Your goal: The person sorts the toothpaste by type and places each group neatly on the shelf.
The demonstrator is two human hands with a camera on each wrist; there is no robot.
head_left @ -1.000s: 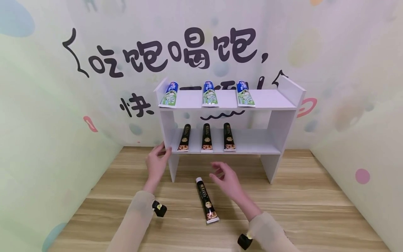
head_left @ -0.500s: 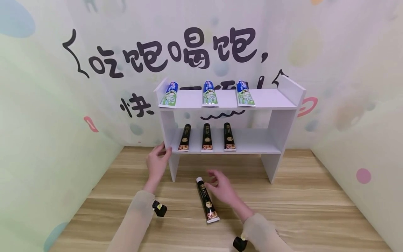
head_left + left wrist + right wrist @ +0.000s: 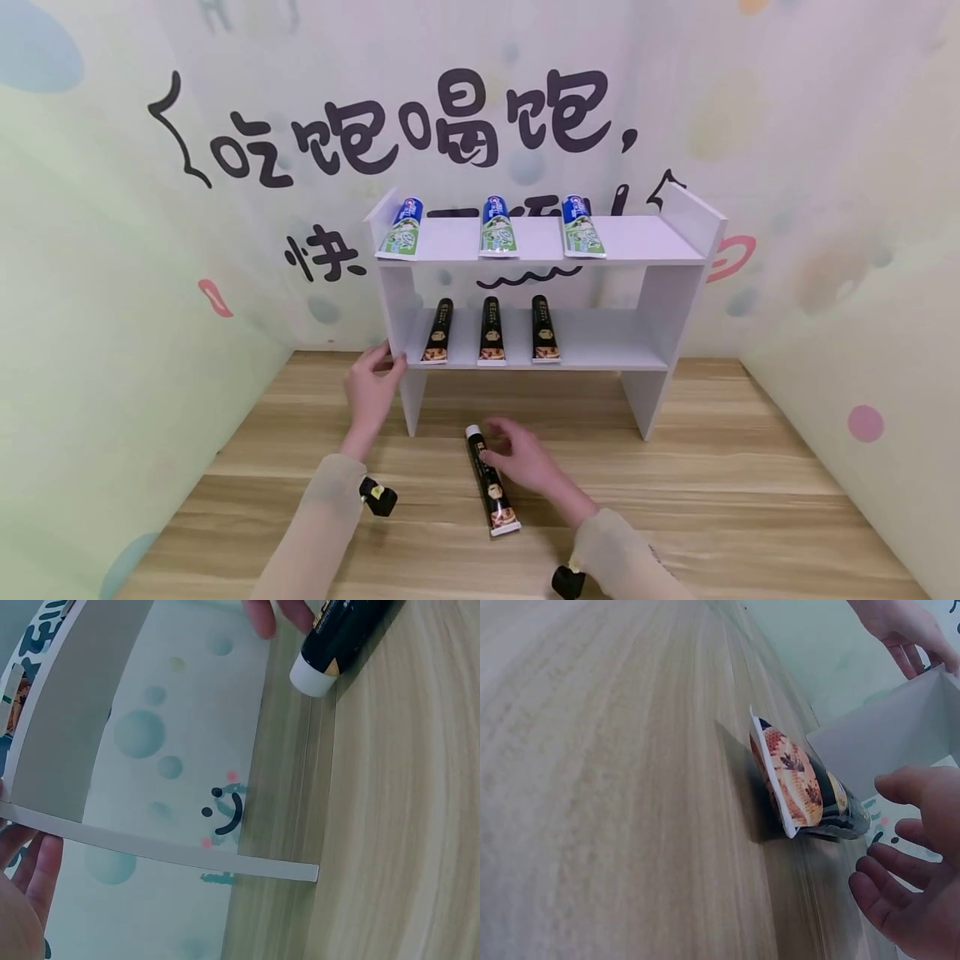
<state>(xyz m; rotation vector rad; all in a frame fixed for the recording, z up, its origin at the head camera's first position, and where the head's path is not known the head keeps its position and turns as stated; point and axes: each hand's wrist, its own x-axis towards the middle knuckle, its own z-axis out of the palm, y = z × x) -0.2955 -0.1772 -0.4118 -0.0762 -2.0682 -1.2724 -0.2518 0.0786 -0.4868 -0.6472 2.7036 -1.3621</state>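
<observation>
A black toothpaste tube [image 3: 492,492] with a white cap lies on the wooden table in front of a white two-tier shelf [image 3: 540,365]. Beside its cap end hovers my right hand [image 3: 525,457], fingers loosely bent. In the right wrist view, thumb and fingers stand apart with a gap to the tube [image 3: 802,780]. My left hand [image 3: 371,387] grips the shelf's left side panel, thumb at the front edge and fingers on the outer side. The left wrist view shows those fingers against the panel [image 3: 165,851].
Three black toothpaste tubes [image 3: 492,329] lie side by side on the lower tier. The top tier [image 3: 637,237] carries three blue-and-green toothpaste tubes [image 3: 498,229]. A patterned wall [image 3: 225,250] with large black characters stands behind, and walls rise on both sides.
My right hand has come down and left toward the tube on the table. The left hand has stayed on the shelf panel, and the tubes have not moved.
</observation>
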